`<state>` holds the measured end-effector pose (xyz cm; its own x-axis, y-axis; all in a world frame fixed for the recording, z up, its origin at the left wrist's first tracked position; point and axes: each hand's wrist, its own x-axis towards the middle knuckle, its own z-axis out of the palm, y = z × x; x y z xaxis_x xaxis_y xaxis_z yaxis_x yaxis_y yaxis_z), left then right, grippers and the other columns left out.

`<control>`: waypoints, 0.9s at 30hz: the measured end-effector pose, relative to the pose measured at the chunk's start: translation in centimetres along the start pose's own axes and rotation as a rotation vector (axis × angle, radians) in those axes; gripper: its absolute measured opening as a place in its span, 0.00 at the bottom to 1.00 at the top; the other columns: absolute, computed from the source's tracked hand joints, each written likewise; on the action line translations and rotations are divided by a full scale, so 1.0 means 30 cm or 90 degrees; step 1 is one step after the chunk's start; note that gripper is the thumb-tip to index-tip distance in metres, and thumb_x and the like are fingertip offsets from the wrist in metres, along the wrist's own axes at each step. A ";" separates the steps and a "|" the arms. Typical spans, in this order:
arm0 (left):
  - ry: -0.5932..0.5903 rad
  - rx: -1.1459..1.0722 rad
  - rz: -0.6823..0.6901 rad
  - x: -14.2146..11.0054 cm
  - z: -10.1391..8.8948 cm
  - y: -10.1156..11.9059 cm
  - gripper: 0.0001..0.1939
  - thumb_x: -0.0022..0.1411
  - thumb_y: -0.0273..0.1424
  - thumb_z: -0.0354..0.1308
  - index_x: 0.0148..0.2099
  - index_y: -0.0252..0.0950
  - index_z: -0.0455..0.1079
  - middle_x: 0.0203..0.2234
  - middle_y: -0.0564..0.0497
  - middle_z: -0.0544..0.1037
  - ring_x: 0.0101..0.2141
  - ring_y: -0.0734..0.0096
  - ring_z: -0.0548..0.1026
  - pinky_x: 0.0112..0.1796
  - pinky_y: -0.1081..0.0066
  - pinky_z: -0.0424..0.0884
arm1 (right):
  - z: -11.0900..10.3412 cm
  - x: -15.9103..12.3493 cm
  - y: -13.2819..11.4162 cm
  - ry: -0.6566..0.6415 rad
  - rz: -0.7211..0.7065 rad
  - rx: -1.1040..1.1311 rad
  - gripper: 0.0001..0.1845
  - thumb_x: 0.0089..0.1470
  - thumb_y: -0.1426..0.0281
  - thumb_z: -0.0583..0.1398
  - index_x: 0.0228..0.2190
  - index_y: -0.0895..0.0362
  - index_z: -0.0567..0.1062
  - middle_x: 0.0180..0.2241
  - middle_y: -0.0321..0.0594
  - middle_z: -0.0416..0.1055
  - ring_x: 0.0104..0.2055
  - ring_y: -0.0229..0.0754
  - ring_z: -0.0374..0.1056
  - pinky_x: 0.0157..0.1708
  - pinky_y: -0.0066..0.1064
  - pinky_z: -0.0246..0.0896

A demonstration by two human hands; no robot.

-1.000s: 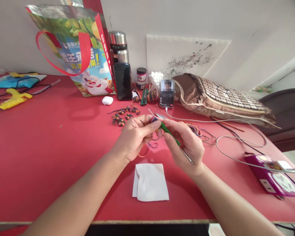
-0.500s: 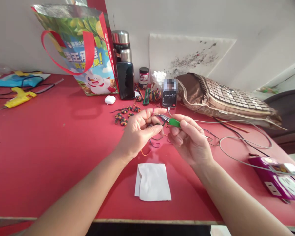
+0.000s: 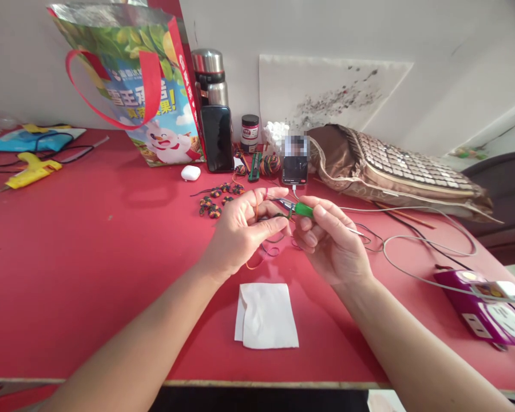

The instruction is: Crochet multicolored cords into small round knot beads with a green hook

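My left hand (image 3: 236, 234) pinches a small dark piece of yarn work (image 3: 278, 216) between thumb and fingers. A multicoloured strand of yarn (image 3: 256, 201) loops over its raised forefinger, and a pink and orange length of it hangs in a curl below. In my right hand (image 3: 339, 243) is a crochet hook with a green handle (image 3: 304, 210), gripped by thumb and fingers. Its metal shaft points left and meets the yarn at my left fingertips; the hook's very tip is hard to make out. Dark multicoloured crocheted pieces (image 3: 214, 205) lie just beyond my left hand.
A folded white tissue (image 3: 268, 317) lies in front of me. Behind my hands stand a propped phone (image 3: 295, 163), a yarn ball (image 3: 270, 165), a dark phone (image 3: 217, 140) and a printed bag (image 3: 163, 109). Right are cables and a purple power strip (image 3: 476, 303); left, a yellow glue gun (image 3: 34, 170).
The hook has shifted slightly at the yarn, and dark yarn now shows drawn toward its shaft. Both hands keep nearly the same place and grip. The whole view has moved a little.
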<state>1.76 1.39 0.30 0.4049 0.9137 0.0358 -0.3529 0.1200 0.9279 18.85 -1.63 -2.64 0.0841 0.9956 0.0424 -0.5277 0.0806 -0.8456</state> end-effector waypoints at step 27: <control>-0.122 -0.104 -0.081 -0.004 0.002 -0.050 0.35 0.60 0.32 0.76 0.68 0.44 0.76 0.28 0.53 0.83 0.29 0.73 0.76 0.26 0.75 0.63 | -0.001 -0.022 0.044 -0.056 -0.158 -0.133 0.09 0.60 0.59 0.74 0.42 0.44 0.90 0.39 0.36 0.75 0.27 0.34 0.65 0.27 0.32 0.67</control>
<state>2.29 1.09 -1.09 0.6017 0.7987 0.0064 -0.4141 0.3050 0.8576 18.12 -2.17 -3.78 0.1101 0.9477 0.2994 -0.3149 0.3190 -0.8939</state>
